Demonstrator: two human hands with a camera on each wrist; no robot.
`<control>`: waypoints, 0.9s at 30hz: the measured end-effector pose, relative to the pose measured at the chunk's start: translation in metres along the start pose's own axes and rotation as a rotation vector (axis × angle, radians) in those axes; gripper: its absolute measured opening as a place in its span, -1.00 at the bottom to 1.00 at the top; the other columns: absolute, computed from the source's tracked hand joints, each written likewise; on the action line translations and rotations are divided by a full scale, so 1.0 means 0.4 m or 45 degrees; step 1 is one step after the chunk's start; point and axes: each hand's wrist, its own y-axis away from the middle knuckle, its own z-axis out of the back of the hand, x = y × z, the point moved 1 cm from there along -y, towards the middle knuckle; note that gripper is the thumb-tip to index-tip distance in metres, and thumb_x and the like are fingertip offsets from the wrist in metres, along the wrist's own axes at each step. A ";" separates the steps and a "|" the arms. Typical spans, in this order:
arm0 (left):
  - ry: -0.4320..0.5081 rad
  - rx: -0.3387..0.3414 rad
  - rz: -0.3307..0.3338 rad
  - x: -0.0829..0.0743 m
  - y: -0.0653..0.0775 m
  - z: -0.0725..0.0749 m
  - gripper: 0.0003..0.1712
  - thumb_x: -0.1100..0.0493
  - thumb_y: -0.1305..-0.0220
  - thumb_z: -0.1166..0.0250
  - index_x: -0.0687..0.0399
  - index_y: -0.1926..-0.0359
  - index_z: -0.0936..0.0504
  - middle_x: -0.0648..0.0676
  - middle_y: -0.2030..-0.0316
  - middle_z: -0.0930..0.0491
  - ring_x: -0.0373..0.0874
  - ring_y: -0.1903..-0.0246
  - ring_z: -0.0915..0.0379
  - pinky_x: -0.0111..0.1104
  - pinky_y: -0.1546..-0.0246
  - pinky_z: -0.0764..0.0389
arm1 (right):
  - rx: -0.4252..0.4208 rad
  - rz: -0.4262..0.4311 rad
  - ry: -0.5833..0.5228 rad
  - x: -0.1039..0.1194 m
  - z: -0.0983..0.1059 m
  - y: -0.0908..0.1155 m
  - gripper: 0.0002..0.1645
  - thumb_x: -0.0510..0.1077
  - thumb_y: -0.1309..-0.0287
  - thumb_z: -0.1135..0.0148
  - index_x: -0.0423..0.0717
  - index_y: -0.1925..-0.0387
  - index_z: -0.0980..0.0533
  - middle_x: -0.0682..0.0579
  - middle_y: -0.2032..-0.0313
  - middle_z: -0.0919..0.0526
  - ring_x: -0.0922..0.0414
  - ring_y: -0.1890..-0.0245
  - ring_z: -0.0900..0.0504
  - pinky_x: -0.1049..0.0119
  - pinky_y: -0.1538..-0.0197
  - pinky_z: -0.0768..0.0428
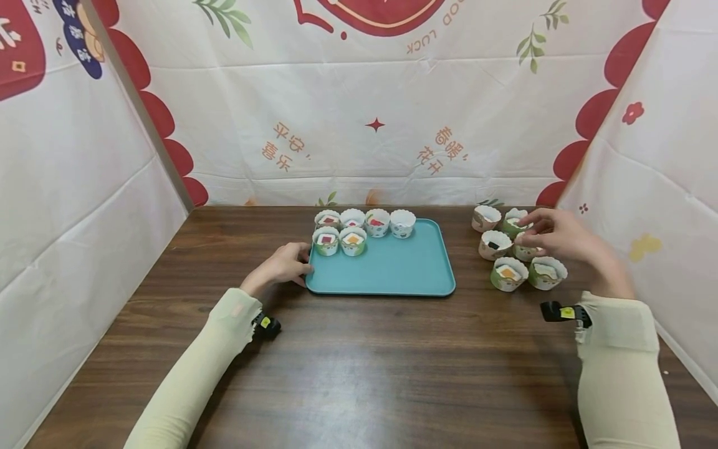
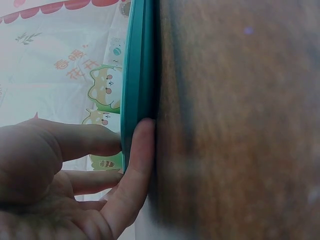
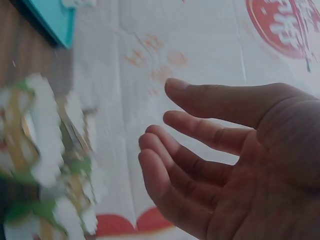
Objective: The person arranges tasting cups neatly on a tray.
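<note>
My left hand (image 1: pixel 286 263) holds the left edge of a blue-green tray (image 1: pixel 387 274). In the left wrist view, the thumb meets the rim while another finger lies along the tray's outer side (image 2: pixel 137 85). Several paper baking cups, including a white one (image 1: pixel 402 223), stand at the tray's back left. Some carry coloured squares inside. On the right, my right hand (image 1: pixel 561 234) hovers over a cluster of similar cups, among them a green one (image 1: pixel 509 274). Its fingers are loosely bent and apart, with nothing between them in the right wrist view. The hand partly covers the rear cups.
The brown wooden table (image 1: pixel 359 368) runs back to a white printed cloth (image 1: pixel 348 93). More cloth hangs at the left and right sides. A cup with a dark piece inside (image 1: pixel 495 245) stands on the cluster's left side.
</note>
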 end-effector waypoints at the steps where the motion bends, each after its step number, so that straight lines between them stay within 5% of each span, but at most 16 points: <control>1: 0.000 0.000 0.003 0.001 0.000 0.000 -0.28 0.33 -0.43 -0.20 0.42 -0.52 -0.20 0.44 -0.16 -0.48 0.08 0.20 -0.70 -0.25 0.30 -0.83 | -0.001 0.004 0.040 -0.011 0.011 0.006 -0.46 -0.17 -0.30 -0.40 -0.42 -0.17 -0.48 -0.22 0.17 -0.67 0.34 0.43 -0.60 0.37 0.36 -0.72; 9: 0.004 0.004 0.007 -0.004 0.003 -0.001 -0.29 0.32 -0.45 -0.20 0.40 -0.52 -0.19 0.43 -0.18 -0.48 0.14 0.08 -0.67 -0.24 0.28 -0.83 | 0.041 0.001 0.191 -0.096 0.060 0.042 -0.34 -0.10 -0.12 -0.54 -0.38 -0.16 -0.53 -0.40 -0.02 -0.69 0.44 0.21 -0.58 0.45 0.24 -0.60; 16: 0.002 0.003 0.008 -0.003 0.001 -0.001 -0.29 0.33 -0.44 -0.20 0.41 -0.52 -0.19 0.44 -0.17 -0.47 0.12 0.10 -0.67 -0.24 0.28 -0.83 | 0.176 0.065 0.202 -0.152 0.052 0.047 -0.36 -0.15 -0.13 -0.51 -0.34 -0.19 -0.51 -0.41 -0.09 -0.65 -0.26 -0.08 -0.64 0.45 0.18 -0.61; 22: 0.007 0.003 0.015 -0.004 0.003 -0.002 -0.29 0.32 -0.44 -0.20 0.40 -0.52 -0.20 0.43 -0.17 -0.47 0.09 0.14 -0.68 -0.24 0.28 -0.83 | 0.249 0.089 0.163 -0.190 0.037 0.049 -0.34 -0.15 -0.12 -0.51 -0.25 -0.22 -0.48 -0.40 -0.13 -0.60 -0.25 -0.10 -0.61 0.46 0.14 -0.60; 27: 0.009 0.004 0.015 -0.002 0.001 -0.001 -0.29 0.32 -0.44 -0.20 0.40 -0.52 -0.20 0.43 -0.16 -0.47 0.07 0.18 -0.69 -0.24 0.27 -0.83 | 0.263 0.094 0.114 -0.203 0.032 0.047 -0.36 -0.21 -0.11 -0.51 -0.20 -0.22 -0.48 -0.46 -0.17 -0.55 0.28 -0.04 -0.58 0.48 0.14 -0.60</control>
